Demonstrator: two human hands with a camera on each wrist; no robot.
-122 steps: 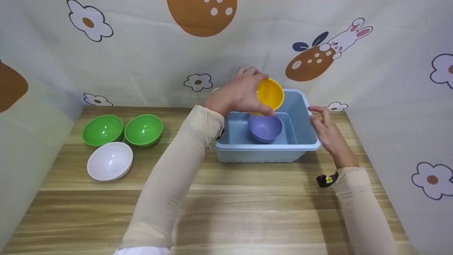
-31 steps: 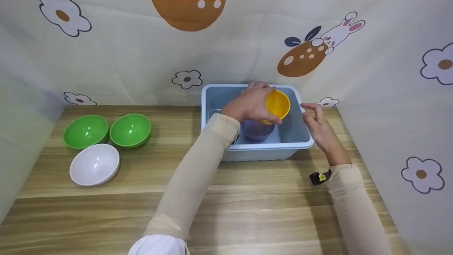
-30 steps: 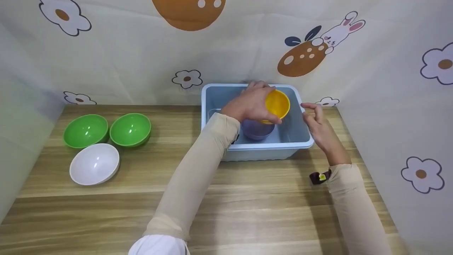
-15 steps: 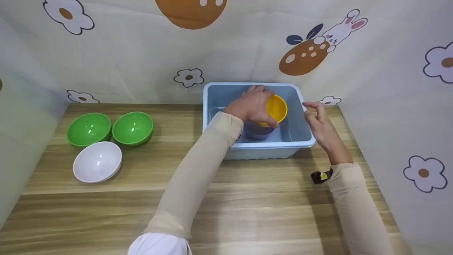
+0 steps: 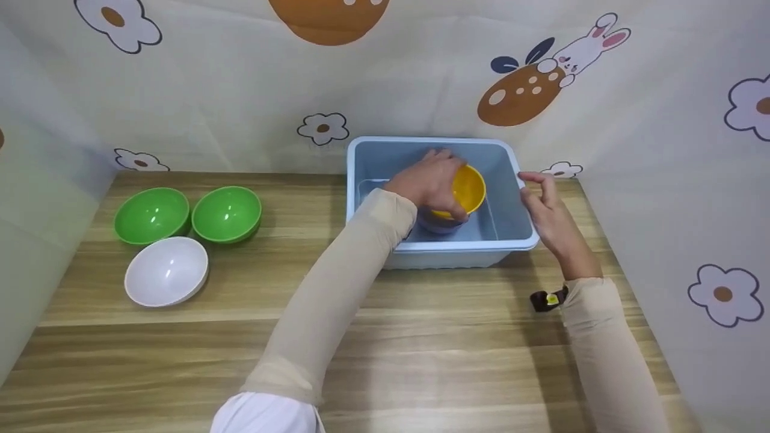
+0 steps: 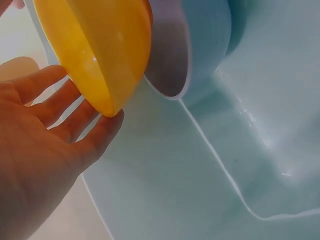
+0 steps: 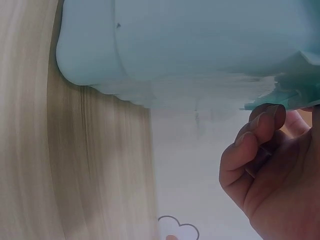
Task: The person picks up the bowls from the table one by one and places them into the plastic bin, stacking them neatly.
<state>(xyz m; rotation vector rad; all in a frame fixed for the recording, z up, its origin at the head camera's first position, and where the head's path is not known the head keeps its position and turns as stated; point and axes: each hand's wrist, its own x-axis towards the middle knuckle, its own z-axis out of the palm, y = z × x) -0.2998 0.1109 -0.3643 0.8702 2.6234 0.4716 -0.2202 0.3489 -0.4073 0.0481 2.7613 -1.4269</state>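
Observation:
My left hand (image 5: 426, 182) grips a yellow bowl (image 5: 471, 190) by its rim, thumb at the near side and fingers at the far side. That bowl is inside a light blue plastic bin (image 5: 457, 246), low over a purple bowl (image 5: 442, 226) that it mostly hides in the head view. From the left wrist, the yellow bowl (image 6: 120, 45) overlaps the mouth of the purple bowl (image 6: 169, 55). At the bin's right side, my right hand (image 5: 559, 227) holds the rim; in the right wrist view its fingers (image 7: 241, 155) are curled under the edge.
Two green bowls (image 5: 151, 216) and a white bowl (image 5: 167, 272) stand grouped at the left of the wooden table (image 5: 198, 361). A patterned cloth (image 5: 240, 78) hangs behind the bin and at both sides.
My left hand has lowered the yellow bowl from above the bin down into it, close over the purple bowl. The right hand keeps its hold on the rim.

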